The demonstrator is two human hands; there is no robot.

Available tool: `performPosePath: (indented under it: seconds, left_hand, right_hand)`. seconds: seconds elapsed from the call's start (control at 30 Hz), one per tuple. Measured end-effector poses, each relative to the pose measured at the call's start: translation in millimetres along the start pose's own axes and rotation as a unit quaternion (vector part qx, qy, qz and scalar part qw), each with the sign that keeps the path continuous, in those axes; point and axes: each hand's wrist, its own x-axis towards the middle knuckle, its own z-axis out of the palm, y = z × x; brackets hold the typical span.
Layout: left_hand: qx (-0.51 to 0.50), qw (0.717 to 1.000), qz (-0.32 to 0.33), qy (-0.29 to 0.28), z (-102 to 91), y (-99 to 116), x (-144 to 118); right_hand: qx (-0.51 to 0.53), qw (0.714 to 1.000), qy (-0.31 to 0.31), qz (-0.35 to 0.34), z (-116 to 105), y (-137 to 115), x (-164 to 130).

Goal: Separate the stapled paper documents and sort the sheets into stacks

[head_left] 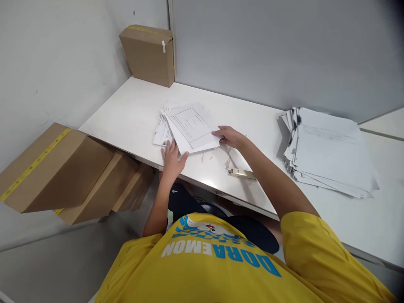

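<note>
White tabletop in a grey-walled corner, brown cardboard box at the back, more brown boxes w/ yellow tape stacked lower left. Small messy stack of white printed paper sheets lies mid-tabletop. Left hand lies flat on the stack's near edge, grip spread; right hand at its right edge, fingers on the top sheet, pinch or press: can't tell. Sheets look light, floppy, slippery, prob. best held at edges, both sides. Bigger fanned pile of white papers well apart on the right; small metal stapler-like tool near the right forearm.
</note>
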Motion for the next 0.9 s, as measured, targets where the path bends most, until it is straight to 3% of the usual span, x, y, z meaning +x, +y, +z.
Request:
performPosePath:
  seconds: [0.13,0.27,0.33,0.43,0.57,0.63,0.7,0.8,0.9]
  left_hand:
    - [-0.114,0.989,-0.06,0.072,-11.0,-11,4]
    - [-0.265,0.946,-0.162,0.094,-20.9,-31,13]
    - [-0.333,0.92,-0.189,0.08,-24.8,-37,17]
    - [-0.407,0.89,-0.205,0.015,-30.5,-37,17]
    - [-0.451,0.868,-0.202,-0.057,-35.2,-30,7]
    - [-0.461,0.861,-0.201,-0.071,-35.4,-26,3]
    - [-0.467,0.858,-0.194,-0.094,-35.1,-22,2]
    - [-0.455,0.866,-0.163,-0.127,-35.9,-16,6]
    - [-0.439,0.889,-0.101,-0.076,-40.0,-10,14]
  right_hand:
    - [-0.009,0.999,-0.045,0.029,3,-1,-17]
    - [0.023,0.992,-0.105,0.072,13,3,-23]
    - [0.062,0.993,-0.077,0.069,24,3,-20]
    - [0.096,0.994,-0.012,0.06,39,-1,-15]
    - [0.044,0.997,0.015,0.063,45,-14,-25]
    - [-0.002,1.0,0.015,0.013,42,-22,-38]
    - [-0.041,0.996,0.004,-0.083,40,-30,-53]
    - [-0.094,0.966,-0.012,-0.238,38,-39,-74]
    - [-0.142,0.933,0.004,-0.33,38,-39,-88]
